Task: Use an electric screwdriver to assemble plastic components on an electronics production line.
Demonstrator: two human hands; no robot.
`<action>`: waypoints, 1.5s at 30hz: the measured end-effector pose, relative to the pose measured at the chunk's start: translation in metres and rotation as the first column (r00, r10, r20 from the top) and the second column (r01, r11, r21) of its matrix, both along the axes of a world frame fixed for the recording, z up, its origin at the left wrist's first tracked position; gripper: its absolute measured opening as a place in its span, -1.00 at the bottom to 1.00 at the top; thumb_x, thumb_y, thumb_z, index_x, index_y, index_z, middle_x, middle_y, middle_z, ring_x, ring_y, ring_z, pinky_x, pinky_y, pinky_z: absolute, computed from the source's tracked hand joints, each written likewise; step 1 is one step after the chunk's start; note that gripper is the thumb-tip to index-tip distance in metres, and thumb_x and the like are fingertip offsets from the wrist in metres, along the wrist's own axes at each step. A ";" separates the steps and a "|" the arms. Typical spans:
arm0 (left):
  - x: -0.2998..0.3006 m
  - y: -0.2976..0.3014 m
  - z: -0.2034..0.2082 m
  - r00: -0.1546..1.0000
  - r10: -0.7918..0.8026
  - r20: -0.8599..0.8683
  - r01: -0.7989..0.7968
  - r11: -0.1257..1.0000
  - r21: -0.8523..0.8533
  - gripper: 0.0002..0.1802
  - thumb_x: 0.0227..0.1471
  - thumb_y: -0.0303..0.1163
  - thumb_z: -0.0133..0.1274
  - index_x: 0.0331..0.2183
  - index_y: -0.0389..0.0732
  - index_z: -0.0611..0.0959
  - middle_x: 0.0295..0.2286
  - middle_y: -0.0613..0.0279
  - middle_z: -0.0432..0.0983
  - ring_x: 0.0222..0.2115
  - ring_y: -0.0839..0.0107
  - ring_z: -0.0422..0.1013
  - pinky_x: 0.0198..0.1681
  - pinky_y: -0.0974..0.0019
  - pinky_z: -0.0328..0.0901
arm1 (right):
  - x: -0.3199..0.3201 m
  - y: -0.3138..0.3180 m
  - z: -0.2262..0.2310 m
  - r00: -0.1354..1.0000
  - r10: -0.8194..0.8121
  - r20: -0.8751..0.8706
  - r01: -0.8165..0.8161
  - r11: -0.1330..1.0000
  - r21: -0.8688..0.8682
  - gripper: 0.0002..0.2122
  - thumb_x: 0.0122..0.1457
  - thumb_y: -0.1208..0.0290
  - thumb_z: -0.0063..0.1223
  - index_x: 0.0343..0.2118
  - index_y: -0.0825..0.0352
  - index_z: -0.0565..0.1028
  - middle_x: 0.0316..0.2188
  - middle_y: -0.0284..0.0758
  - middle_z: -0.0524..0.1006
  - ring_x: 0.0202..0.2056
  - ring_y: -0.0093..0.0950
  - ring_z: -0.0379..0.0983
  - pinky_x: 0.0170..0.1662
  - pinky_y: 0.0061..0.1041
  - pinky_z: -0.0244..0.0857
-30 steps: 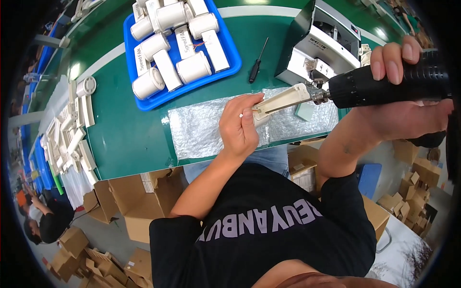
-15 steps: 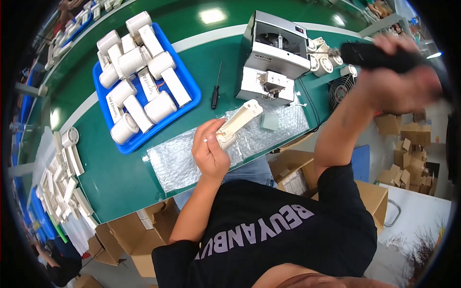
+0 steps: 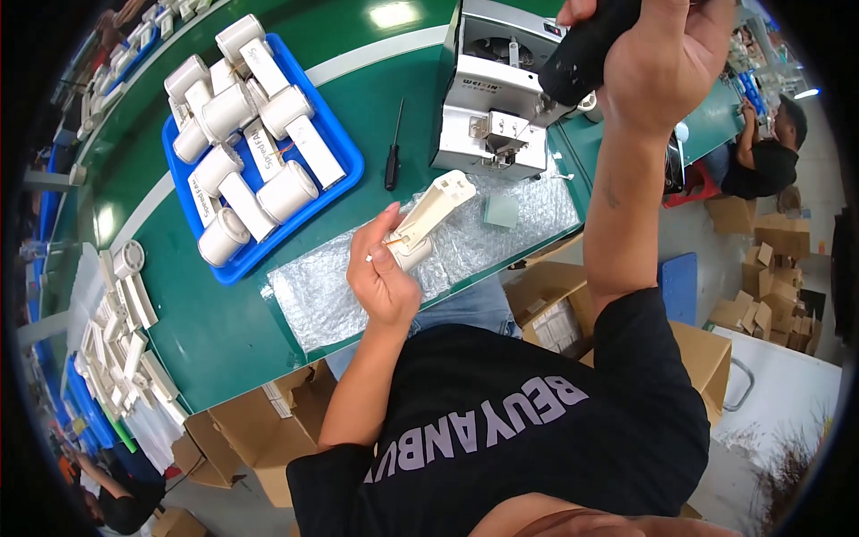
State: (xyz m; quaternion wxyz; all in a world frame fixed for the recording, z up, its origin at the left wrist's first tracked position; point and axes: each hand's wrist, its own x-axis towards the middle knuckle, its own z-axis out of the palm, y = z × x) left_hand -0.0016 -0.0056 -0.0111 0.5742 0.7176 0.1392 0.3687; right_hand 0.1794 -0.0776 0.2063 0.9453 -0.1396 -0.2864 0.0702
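Note:
My left hand (image 3: 385, 285) is closed around the round end of a cream-white plastic fan housing (image 3: 433, 210), its hollow handle tilted away from me. A short wire shows by the thumb. High at the right, my right hand (image 3: 660, 80) grips a black electric screwdriver (image 3: 586, 55). Its lower end is in front of a silver screw feeder (image 3: 492, 94), and its tip cannot be made out. Part of the right hand is cut off by the upper edge. A black hand screwdriver (image 3: 392, 166) lies on the green table, left of the feeder.
A blue tray (image 3: 354, 163) full of white fans stands at the left. Bubble wrap (image 3: 313, 309) covers the table's near edge, with a pale green square (image 3: 501, 212) on it. White parts (image 3: 121, 336) are heaped far left. Open cardboard boxes (image 3: 259, 438) stand below. A co-worker (image 3: 765, 148) sits far right.
My right hand has swung left and away from me with the electric screwdriver, to the feeder's right side. My left hand, still around the fan housing, has shifted slightly left.

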 end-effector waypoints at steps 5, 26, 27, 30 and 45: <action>0.004 0.001 0.001 0.995 0.092 0.044 -0.094 0.994 0.057 -0.57 0.28 -0.31 -0.29 -0.18 -0.38 0.62 -0.32 -0.04 0.56 -0.29 0.17 0.46 -0.17 0.24 0.33 | 0.022 -0.061 -0.036 0.915 0.147 0.376 0.081 0.845 -0.528 -0.56 0.28 -0.03 -0.20 -0.10 0.32 0.30 -0.32 -0.22 0.38 -0.52 -0.52 0.34 -0.48 -0.54 0.26; 0.005 0.004 0.001 0.997 0.043 0.065 -0.051 0.992 0.116 -0.50 0.30 -0.22 -0.31 -0.29 -0.41 0.62 -0.32 -0.06 0.55 -0.33 0.20 0.48 -0.22 0.26 0.34 | 0.010 -0.046 -0.049 0.836 0.346 0.425 -0.144 0.887 -0.439 -0.40 0.15 -0.17 -0.06 -0.02 0.31 0.29 -0.32 -0.26 0.31 -0.46 -0.57 0.32 -0.41 -0.54 0.25; 0.004 0.004 0.001 0.997 0.043 0.064 -0.050 0.992 0.116 -0.50 0.30 -0.22 -0.31 -0.29 -0.41 0.62 -0.32 -0.06 0.55 -0.33 0.20 0.48 -0.22 0.26 0.34 | 0.015 -0.050 -0.046 0.834 0.345 0.431 -0.140 0.887 -0.440 -0.40 0.15 -0.18 -0.06 -0.02 0.31 0.29 -0.32 -0.26 0.31 -0.46 -0.57 0.32 -0.41 -0.54 0.25; 0.004 0.004 0.001 0.996 0.053 0.071 -0.060 0.992 0.107 -0.48 0.31 -0.19 -0.32 -0.27 -0.41 0.62 -0.33 -0.04 0.55 -0.35 0.23 0.48 -0.23 0.29 0.34 | 0.013 -0.041 -0.053 0.824 0.342 0.451 -0.125 0.887 -0.444 -0.40 0.15 -0.18 -0.05 -0.02 0.31 0.29 -0.33 -0.27 0.31 -0.46 -0.58 0.33 -0.41 -0.54 0.25; 0.005 -0.001 0.000 0.996 0.076 0.047 -0.076 0.997 0.000 -0.73 0.22 -0.36 -0.10 -0.15 -0.32 0.56 -0.37 0.06 0.59 -0.35 0.33 0.50 -0.23 0.34 0.36 | -0.009 -0.041 -0.035 0.850 0.133 0.510 0.001 0.967 -0.254 -0.36 0.16 -0.17 -0.08 -0.03 0.43 0.25 -0.28 -0.22 0.35 -0.37 -0.49 0.34 -0.25 -0.48 0.28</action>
